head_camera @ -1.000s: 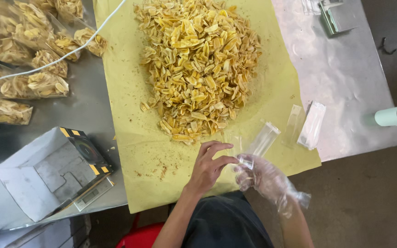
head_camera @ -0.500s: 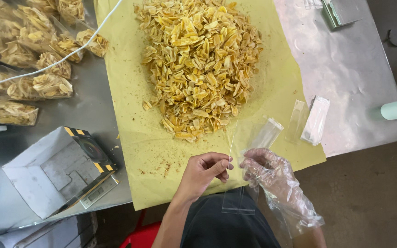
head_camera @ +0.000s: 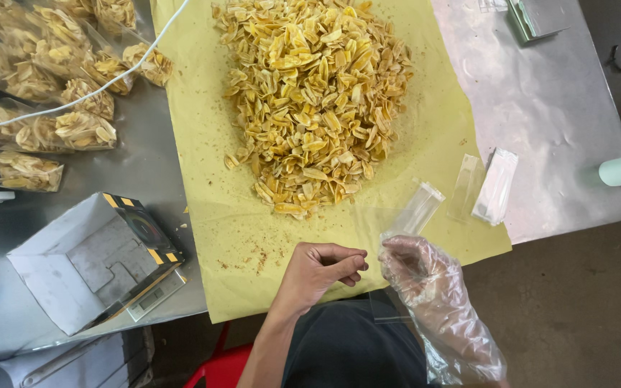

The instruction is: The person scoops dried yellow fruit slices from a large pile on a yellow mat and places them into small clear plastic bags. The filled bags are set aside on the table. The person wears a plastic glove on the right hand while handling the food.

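A clear plastic bag, thin, empty and nearly see-through, lies slanted at the near edge of the yellow paper sheet, just below the heap of banana chips. The gloved right hand pinches its lower end with curled fingers. The bare left hand is loosely clenched beside it; whether it grips the bag cannot be told.

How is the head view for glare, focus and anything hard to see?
Head view: soft even light, sharp focus; the steel table shows dull glare at right; the clear bag near the gloved right hand nearly vanishes against the yellow paper; bare left hand clear.
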